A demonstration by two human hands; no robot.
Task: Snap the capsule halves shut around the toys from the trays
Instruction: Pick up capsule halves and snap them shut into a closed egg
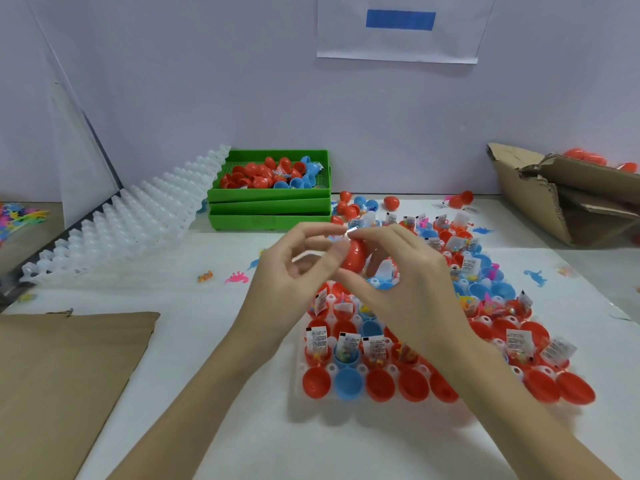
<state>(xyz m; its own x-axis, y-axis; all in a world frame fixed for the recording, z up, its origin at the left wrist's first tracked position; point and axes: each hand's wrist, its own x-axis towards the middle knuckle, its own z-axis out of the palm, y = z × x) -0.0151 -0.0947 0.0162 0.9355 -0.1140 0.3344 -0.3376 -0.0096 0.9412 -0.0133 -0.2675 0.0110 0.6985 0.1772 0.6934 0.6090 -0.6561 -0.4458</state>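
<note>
Both of my hands are raised above the clear tray of red and blue capsule halves. My left hand pinches a red capsule half between thumb and fingers. My right hand curls over the same capsule from the right, its fingertips pinching a small white packet at the capsule's top. Many halves in the tray hold toys and white paper packets. The front row holds red halves and one blue half with nothing visible inside.
A green stack of bins with capsule halves stands at the back. Stacked clear trays lean at the left. A torn cardboard box sits at the right, brown cardboard at the front left. Loose small toys lie on the white table.
</note>
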